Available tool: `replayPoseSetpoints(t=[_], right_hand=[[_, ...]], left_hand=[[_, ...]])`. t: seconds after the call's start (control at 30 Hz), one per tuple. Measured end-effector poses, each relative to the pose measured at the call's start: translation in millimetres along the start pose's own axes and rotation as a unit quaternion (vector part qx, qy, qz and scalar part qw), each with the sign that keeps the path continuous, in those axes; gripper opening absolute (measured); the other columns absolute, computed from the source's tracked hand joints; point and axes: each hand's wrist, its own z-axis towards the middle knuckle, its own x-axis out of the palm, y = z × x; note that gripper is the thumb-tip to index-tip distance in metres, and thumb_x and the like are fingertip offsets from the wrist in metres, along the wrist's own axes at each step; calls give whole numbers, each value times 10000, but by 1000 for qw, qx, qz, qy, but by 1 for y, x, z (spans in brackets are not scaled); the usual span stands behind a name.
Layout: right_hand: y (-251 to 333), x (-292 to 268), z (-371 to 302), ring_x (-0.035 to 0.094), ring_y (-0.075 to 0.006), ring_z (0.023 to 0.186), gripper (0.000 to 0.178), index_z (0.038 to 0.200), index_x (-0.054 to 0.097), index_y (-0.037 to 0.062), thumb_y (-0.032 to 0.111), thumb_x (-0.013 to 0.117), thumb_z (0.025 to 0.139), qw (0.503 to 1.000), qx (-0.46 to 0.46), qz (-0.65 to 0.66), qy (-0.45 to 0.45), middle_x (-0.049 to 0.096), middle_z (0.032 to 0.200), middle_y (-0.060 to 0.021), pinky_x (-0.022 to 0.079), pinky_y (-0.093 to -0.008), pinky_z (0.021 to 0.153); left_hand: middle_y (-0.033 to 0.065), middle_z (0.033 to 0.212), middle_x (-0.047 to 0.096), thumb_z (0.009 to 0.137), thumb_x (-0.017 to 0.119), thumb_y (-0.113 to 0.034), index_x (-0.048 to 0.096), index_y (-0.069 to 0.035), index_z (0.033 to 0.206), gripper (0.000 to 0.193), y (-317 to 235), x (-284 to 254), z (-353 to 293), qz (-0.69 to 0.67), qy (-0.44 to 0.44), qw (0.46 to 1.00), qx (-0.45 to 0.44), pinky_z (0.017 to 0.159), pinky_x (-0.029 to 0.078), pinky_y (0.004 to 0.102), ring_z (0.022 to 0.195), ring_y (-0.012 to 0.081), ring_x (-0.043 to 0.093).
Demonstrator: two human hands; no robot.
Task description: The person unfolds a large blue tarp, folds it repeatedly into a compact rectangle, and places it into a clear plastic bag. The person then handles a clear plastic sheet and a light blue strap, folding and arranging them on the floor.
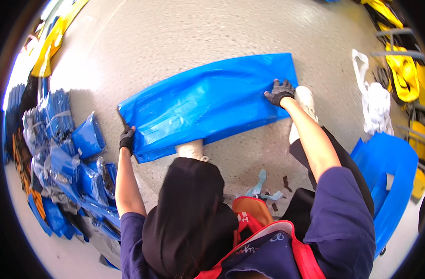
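A long, glossy blue plastic sheet (198, 100) lies spread in front of me, apparently folded or doubled, with creases along it. My left hand (127, 138), in a dark fingerless glove, pinches its left end, the thumb over the edge and the other fingers mostly hidden. Toward the right end, my right hand (280, 91) presses flat on the sheet, its gloved fingers spread. One white shoe (191, 149) is partly covered by the sheet's near edge. The other shoe (306, 103) stands beside its right end.
Blue packets in clear plastic (66, 153) are piled at my left. More blue sheeting (389, 172) lies at my right, below a white bundle (377, 107). Yellow material (403, 74) hangs on a grey rack at far right. Light-blue scraps (259, 186) litter the speckled floor (175, 37).
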Motion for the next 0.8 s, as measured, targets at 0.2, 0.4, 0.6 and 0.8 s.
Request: replayPoseSetpoints(t=[0.2, 0.4, 0.6, 0.8], right_hand=[[52, -31, 26, 128, -415, 1388, 962, 1459, 203, 101, 761, 375, 781, 918, -167, 49, -355, 137, 1517, -190, 96, -582, 1088], [207, 30, -32, 57, -422, 1400, 933, 1465, 224, 254, 781, 426, 721, 857, -428, -83, -273, 90, 1518, -220, -34, -697, 1013], [351, 57, -73, 138, -391, 1390, 949, 1466, 208, 176, 717, 489, 739, 782, -566, -86, -246, 190, 1497, -199, 38, -684, 1036], [451, 39, -59, 187, -335, 1390, 1090, 1446, 212, 75, 708, 598, 647, 740, -612, -89, -266, 223, 1499, -154, 83, -641, 1060]], left_hand=[[50, 946, 635, 787, 723, -372, 596, -35, 1129, 497, -16, 0, -46, -124, 68, 990, 10, 765, 469, 310, 824, 156, 578], [78, 1122, 537, 725, 781, -313, 620, 2, 1010, 454, 33, -5, -44, -14, 56, 994, 93, 873, 448, 342, 1041, 205, 525], [222, 1214, 521, 783, 662, -329, 577, 28, 1041, 449, 11, 23, -74, 250, -135, 948, 146, 904, 407, 487, 1059, 435, 503], [163, 1446, 325, 801, 570, -497, 466, -184, 1328, 621, -22, 133, -155, 275, -51, 892, 355, 1084, 115, 592, 1336, 386, 273]])
